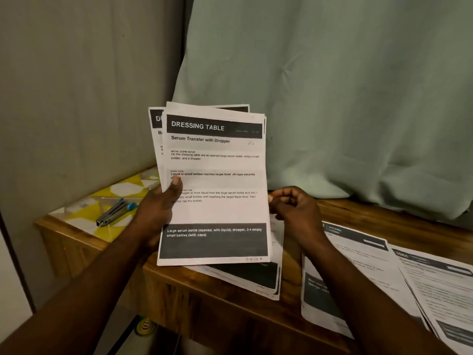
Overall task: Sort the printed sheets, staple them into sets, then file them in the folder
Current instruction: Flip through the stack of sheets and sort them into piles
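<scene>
Your left hand (156, 208) grips a fanned stack of printed sheets (215, 175) upright above the wooden table (384, 216), thumb pressed on the front page headed "Dressing Table". Your right hand (294, 208) sits at the stack's right edge with fingers curled; whether it pinches a page cannot be told. The work appears to be at the sorting step, and the next move likely calls for peeling off the top page and laying it on its matching pile. One flat pile (256, 278) lies just below the stack. The "Kitchen" sheets (358, 265) and a further pile (440, 283) spread to the right, reaching the table's near edge, so place pages gently. The stapler (115, 211) waits on the patterned side table (76, 221), well apart to the left. No folder is in view. A curtain (332, 98) hangs close behind.
</scene>
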